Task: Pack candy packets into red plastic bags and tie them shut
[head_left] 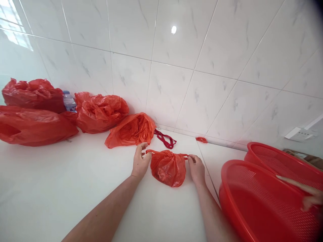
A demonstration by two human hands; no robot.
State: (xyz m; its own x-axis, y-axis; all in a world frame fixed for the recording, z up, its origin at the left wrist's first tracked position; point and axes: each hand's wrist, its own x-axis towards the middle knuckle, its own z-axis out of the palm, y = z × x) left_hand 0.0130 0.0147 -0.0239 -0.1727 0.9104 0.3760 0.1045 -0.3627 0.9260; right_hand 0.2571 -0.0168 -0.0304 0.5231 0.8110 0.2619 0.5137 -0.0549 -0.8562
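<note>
A small red plastic bag (168,169) sits on the white table in front of me, filled and gathered at its neck. My left hand (141,161) pinches one twisted handle of it, drawn out to the left. On the other side, my right hand (196,168) pinches the opposite handle near its end. The handles are stretched apart, and a knot or crossing shows at the top middle of the bag. Its contents show only dimly through the plastic. Just behind it lies a dark red strap (166,139).
Several larger red bags (101,112) stand along the tiled wall at the left, with a water bottle (69,101) among them. Two red plastic baskets (232,164) are at the right, where another person's hand (300,188) reaches in. A red scrap (201,139) lies by the wall.
</note>
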